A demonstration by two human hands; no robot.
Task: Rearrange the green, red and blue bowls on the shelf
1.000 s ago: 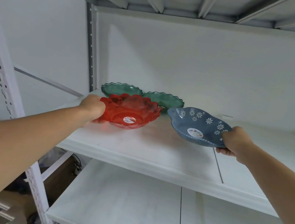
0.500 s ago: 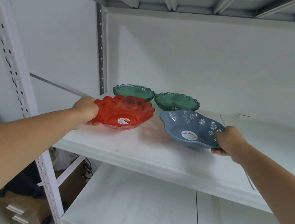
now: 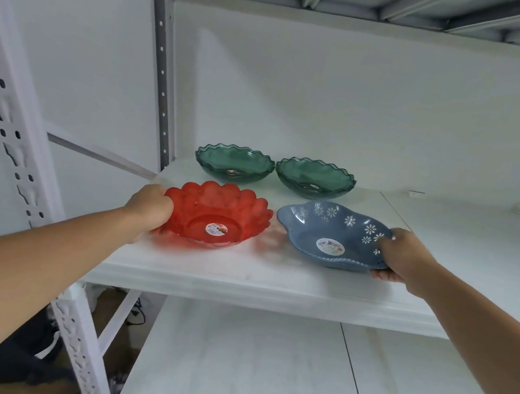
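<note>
I count four bowls on the shelf (image 3: pixel 273 285): two green ones, the left green bowl (image 3: pixel 234 163) and the right green bowl (image 3: pixel 314 178), one red bowl (image 3: pixel 216 215), and one blue bowl (image 3: pixel 330 235). Each green bowl may be a nested pair; their rims look doubled, though I cannot tell. Two round stickers show clearly, one in the red and one in the blue.

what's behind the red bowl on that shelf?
Directly behind the red bowl sits a green bowl, with a second green bowl to its right, then the white back wall. The shelf strip behind the green bowls is hidden.
</note>
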